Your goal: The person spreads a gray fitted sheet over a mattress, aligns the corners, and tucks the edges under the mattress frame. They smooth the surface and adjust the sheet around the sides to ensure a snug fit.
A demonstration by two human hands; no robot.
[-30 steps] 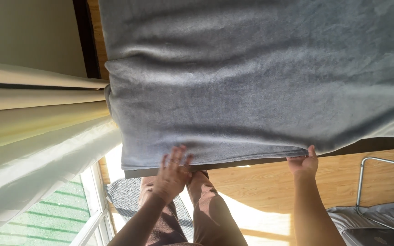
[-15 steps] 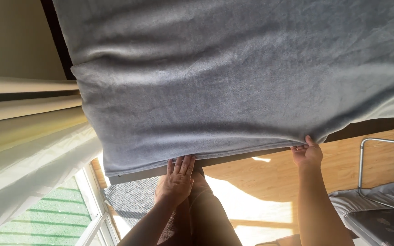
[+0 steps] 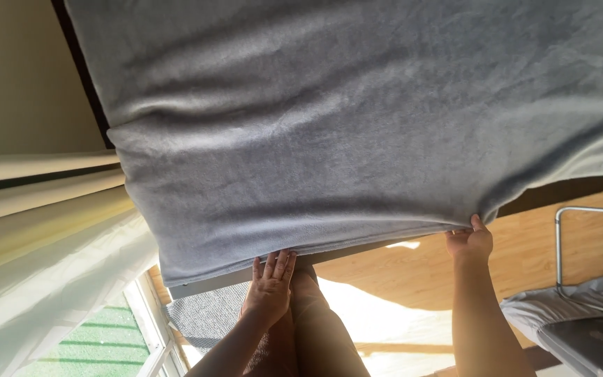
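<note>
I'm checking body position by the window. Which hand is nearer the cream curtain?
Left. The left hand lies flat at the grey blanket edge nearer the curtain; the right hand grips farther away.

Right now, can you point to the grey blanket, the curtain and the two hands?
grey blanket (image 3: 357, 126): head view, on its broad middle.
curtain (image 3: 43, 244): head view, on a pale fold.
left hand (image 3: 270, 283): head view, on its back.
right hand (image 3: 470, 243): head view, on its back, at the blanket's edge.

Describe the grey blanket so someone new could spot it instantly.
Start at the cream curtains on the left by the window. Just right of them, the grey blanket fills most of the view. It is the only soft, fuzzy grey sheet, with both hands at its near edge.
</note>
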